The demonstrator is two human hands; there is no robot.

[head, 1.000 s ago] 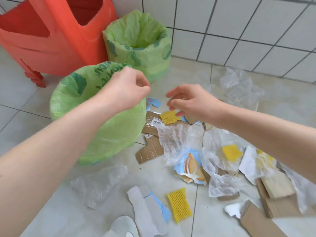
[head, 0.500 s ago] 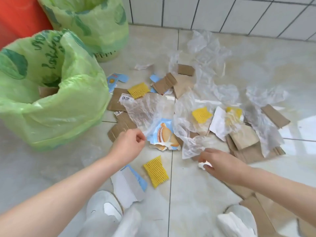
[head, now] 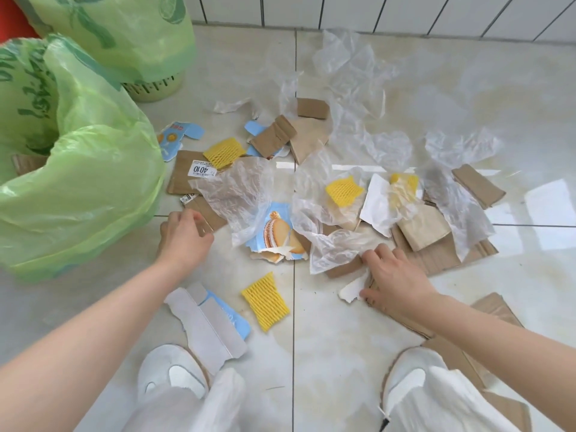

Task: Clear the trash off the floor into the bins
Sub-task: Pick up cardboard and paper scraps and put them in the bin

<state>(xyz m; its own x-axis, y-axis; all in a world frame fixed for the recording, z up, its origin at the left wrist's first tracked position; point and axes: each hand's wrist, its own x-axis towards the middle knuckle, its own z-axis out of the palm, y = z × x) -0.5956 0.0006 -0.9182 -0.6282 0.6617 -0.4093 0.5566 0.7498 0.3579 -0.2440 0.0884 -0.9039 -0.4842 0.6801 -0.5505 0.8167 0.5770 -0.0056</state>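
Trash lies scattered on the tiled floor: brown cardboard pieces (head: 430,235), crumpled clear plastic sheets (head: 240,194), yellow foam nets (head: 265,297) and a torn blue cookie box (head: 277,235). Two bins lined with green bags stand at the left, the near bin (head: 78,182) and the far bin (head: 124,32). My left hand (head: 184,241) pinches the edge of a brown cardboard strip (head: 207,213) beside the near bin. My right hand (head: 392,275) grips a brown cardboard piece (head: 343,269) and a white paper scrap (head: 350,289) at the pile's front edge.
My two white shoes (head: 171,372) stand at the bottom, with grey-backed box card (head: 205,325) by the left one and more cardboard (head: 495,310) under the right arm. A white tiled wall (head: 405,14) runs along the back. An orange object (head: 9,14) shows top left.
The view dropped from the bins to the floor pile. Both hands came down: the left reached the cardboard strip by the near bin, the right settled on the cardboard and white scrap.
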